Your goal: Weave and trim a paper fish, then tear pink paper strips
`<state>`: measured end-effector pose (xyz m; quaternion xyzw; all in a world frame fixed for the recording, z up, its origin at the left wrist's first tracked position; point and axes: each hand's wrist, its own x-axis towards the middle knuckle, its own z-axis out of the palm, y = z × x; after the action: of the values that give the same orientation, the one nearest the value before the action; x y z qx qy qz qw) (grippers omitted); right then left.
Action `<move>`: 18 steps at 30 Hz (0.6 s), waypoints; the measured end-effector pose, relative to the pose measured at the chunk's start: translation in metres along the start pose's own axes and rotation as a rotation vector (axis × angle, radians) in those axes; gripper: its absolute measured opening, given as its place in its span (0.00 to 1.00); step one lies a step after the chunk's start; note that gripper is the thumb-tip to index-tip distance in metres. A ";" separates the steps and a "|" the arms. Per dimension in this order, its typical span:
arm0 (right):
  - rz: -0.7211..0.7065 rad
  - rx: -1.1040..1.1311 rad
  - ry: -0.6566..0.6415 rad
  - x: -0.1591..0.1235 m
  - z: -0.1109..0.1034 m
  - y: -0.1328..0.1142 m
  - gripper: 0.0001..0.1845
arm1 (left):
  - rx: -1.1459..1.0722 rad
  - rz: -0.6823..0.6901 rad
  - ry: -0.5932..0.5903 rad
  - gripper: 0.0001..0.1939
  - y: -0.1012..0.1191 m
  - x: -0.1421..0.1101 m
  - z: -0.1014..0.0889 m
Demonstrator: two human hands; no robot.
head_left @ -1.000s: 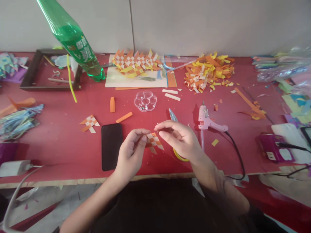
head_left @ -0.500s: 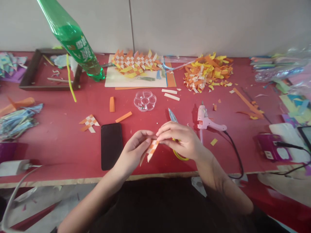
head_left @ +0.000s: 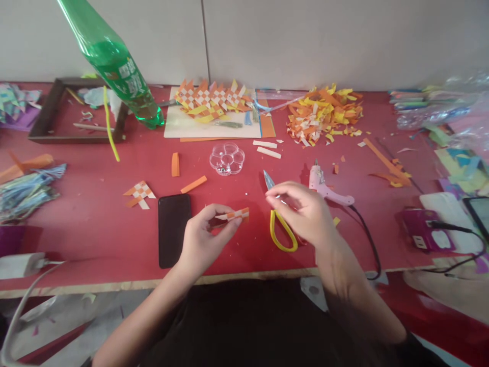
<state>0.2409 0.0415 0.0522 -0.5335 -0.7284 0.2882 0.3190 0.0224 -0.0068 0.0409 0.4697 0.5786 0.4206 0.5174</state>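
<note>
Hands apart now: the left hand (head_left: 198, 239) pinches a checkered paper piece (head_left: 240, 214), already woven, above the table (head_left: 229, 257); the right hand (head_left: 305, 211), over the scissors (head_left: 292, 245), may be empty, can't tell. A pile of woven pieces (head_left: 214, 99) looks done; a loose-ended one (head_left: 141, 191) by the phone (head_left: 174, 232) seems unfinished.

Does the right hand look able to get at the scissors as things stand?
Probably yes: the right hand is just over the scissors, and nothing visible covers their yellow handle loop. I can't tell whether its fingers already pinch something small.
</note>
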 end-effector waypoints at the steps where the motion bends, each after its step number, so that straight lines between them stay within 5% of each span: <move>1: 0.079 -0.111 0.056 0.000 -0.010 0.012 0.07 | -0.054 -0.057 0.003 0.08 0.000 0.000 0.000; 4: 0.238 -0.535 0.075 -0.004 -0.043 0.058 0.16 | -0.167 -0.146 0.006 0.10 -0.001 0.001 -0.003; 9: 0.315 -0.620 0.061 -0.016 -0.069 0.112 0.20 | -0.310 -0.135 0.076 0.09 -0.006 0.004 -0.002; 18: 0.353 -0.495 0.196 -0.015 -0.068 0.097 0.16 | -0.272 -0.110 0.135 0.09 0.001 0.005 0.000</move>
<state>0.3544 0.0580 0.0187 -0.7384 -0.6383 0.1000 0.1932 0.0226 -0.0015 0.0403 0.3336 0.5745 0.4969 0.5584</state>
